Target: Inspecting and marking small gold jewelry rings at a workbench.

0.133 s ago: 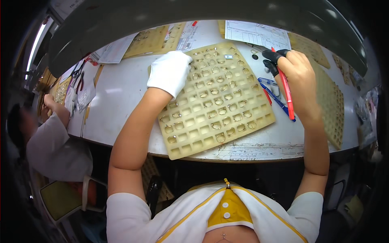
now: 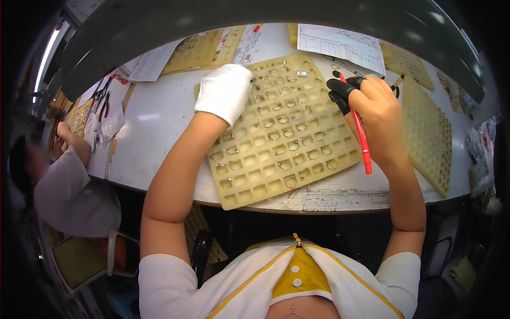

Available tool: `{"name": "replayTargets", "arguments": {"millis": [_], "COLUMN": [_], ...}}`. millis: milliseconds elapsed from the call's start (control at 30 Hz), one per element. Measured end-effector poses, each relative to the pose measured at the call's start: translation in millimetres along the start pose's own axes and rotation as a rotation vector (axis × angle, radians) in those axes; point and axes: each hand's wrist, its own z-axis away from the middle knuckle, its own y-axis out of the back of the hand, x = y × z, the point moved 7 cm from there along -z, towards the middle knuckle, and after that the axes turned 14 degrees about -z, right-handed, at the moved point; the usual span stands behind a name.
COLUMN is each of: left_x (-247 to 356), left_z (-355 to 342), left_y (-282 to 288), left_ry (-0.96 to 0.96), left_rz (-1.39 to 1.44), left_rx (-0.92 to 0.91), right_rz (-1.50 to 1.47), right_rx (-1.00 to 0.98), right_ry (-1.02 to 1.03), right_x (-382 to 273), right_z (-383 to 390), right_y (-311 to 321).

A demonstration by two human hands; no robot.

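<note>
My right hand (image 2: 378, 106) moved toward nine o'clock, pinching a pen (image 2: 363, 137); left hand (image 2: 224, 93), grip unclear, perhaps steadied the tray (image 2: 252, 198); next needed precision.

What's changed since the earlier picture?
Your right hand has moved left with the red pen, bringing its black-covered fingers to the right edge of the tray in this view; the blue pens no longer show. Nothing looks newly grasped or let go. Your white-gloved left hand stays at the tray's left side, and the tray stays put.
</note>
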Motion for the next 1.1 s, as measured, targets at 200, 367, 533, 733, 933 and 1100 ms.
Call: {"name": "replayTargets", "arguments": {"millis": [200,367,533,733,933,1100], "left_x": [-6.4,35.1,61.3,69.5,68.6,72.5], "left_z": [11.9,42.9,60.4,62.6,65.5,65.2], "left_y": [34.6,69.2,77.8,84.3,69.0,48.4], "left_ry": [0.123,-0.071,-0.032,-0.063,0.077,0.016], "left_rz": [0.258,0.756,0.957,0.948,1.029,1.251], "left_rx": [0.200,0.257,0.139,0.115,-0.147,-0.418], "right_rz": [-0.109,-0.480,-0.749,-0.844,-0.703,-0.535], "right_rx": [0.020,0.054,-0.004,0.009,0.107,-0.039], "right_ry": [-0.008,-0.215,-0.360,-0.416,-0.134,-0.071], "right_x": [7.3,20.7,16.2,8.6,1.9,-1.6], "right_z": [16.9,30.5,30.6,31.5,30.0,33.7], "right_y": [-14.4,-25.0,-32.2,-25.3,-19.1,-20.3]}}
